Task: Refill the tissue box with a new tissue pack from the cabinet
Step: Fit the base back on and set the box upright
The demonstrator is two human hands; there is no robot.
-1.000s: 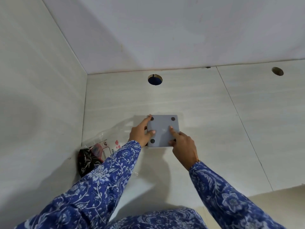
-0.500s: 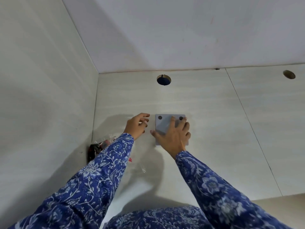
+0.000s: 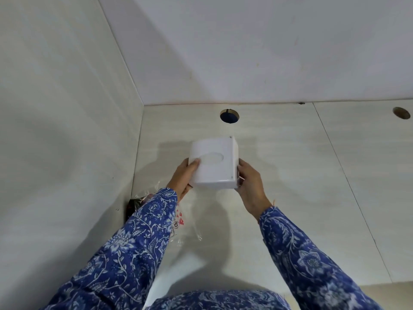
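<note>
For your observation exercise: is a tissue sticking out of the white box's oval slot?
No. The oval opening on the tissue box shows nothing protruding; whether tissues lie inside cannot be told.

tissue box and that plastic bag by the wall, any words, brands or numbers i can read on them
Tissue box: plain white, no text, only an oval opening.
Plastic bag: red heart-like prints and a small round mark, too small and blurred to read.
No other text anywhere in the picture.

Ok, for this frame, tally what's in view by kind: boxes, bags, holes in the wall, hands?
White tissue box: 1
Clear plastic bag: 1
Round holes in the wall: 2
Hands, left and right, both on the box: 2
Total: 6
</note>
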